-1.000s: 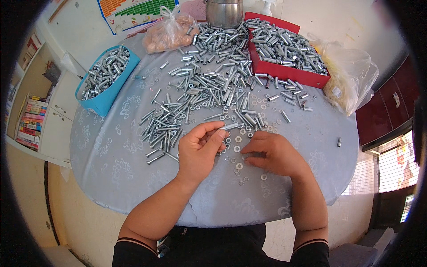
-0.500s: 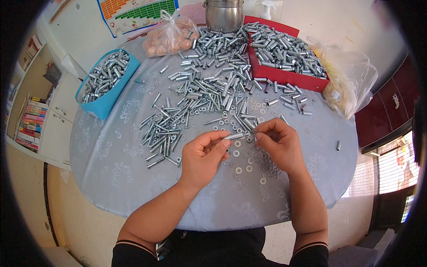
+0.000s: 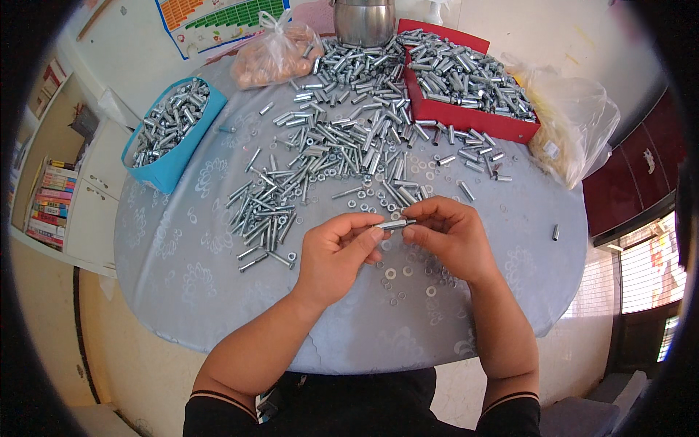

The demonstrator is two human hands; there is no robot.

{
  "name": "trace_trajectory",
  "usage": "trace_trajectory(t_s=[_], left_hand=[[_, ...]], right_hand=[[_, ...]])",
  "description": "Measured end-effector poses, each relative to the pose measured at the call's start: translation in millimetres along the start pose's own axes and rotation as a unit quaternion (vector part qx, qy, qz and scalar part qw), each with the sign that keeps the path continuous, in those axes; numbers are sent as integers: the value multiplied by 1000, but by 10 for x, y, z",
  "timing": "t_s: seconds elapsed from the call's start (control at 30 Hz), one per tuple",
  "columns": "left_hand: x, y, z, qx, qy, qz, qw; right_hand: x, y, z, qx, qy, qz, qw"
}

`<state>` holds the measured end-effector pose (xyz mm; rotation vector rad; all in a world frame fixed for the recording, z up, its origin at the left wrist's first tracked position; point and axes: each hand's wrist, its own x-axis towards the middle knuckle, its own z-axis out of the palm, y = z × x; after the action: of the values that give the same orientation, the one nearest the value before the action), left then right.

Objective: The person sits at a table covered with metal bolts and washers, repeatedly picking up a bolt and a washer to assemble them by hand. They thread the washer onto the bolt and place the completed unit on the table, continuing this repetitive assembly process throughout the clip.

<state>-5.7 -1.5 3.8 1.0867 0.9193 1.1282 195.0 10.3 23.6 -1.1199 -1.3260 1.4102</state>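
Round blue-clothed table (image 3: 182, 262) strewn with bolts (image 3: 328, 146), both hands, left hand (image 3: 336, 251), right hand (image 3: 448, 237), pinching one bolt (image 3: 395, 224), bookshelf (image 3: 44, 204) left

Lifted off scattered washers (image 3: 399, 275) on bench (image 3: 182, 255); right hand (image 3: 448, 237) and left hand (image 3: 338, 251) now together, pinching small metal sleeve (image 3: 395, 224) between fingertips.

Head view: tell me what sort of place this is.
Probably a home room used for piecework assembly: a round table under a patterned cloth, a bookshelf at the left, a wall chart, and heaps of metal bolts.
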Motion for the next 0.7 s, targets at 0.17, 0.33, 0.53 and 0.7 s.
trace_trajectory(t_s=[0.17, 0.33, 0.53, 0.7], left_hand=[[35, 35, -45, -33, 42, 18, 998], [70, 75, -113, -49, 103, 50, 992], [69, 68, -85, -28, 107, 53, 992], [58, 59, -80, -25, 103, 43, 993]], right_hand=[[-6, -35, 17, -82, 17, 6, 996], [-14, -15, -8, -336, -131, -138, 922], [-38, 25, 111, -429, -184, -147, 872], [-42, 12, 126, -430, -189, -132, 873]])
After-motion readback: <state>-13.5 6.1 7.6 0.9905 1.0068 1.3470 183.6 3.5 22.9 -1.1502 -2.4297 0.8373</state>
